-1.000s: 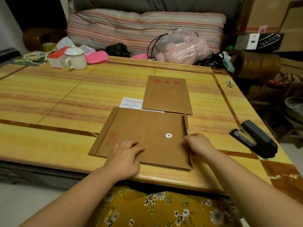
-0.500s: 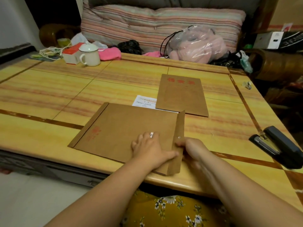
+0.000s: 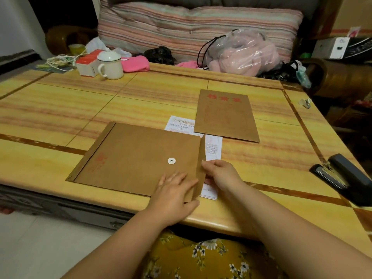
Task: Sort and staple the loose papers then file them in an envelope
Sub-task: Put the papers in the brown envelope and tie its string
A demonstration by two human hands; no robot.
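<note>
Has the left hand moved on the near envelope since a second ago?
Yes. The left hand slid right along the near envelope, from its lower middle to the flap edge, past the white button.

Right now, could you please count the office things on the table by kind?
Brown envelopes: 2, the near one and the far one
Printed paper bundles: 2, one at the near envelope's mouth, one behind it
Staplers: 1
Total: 5

Head-worn view, forward and down
</note>
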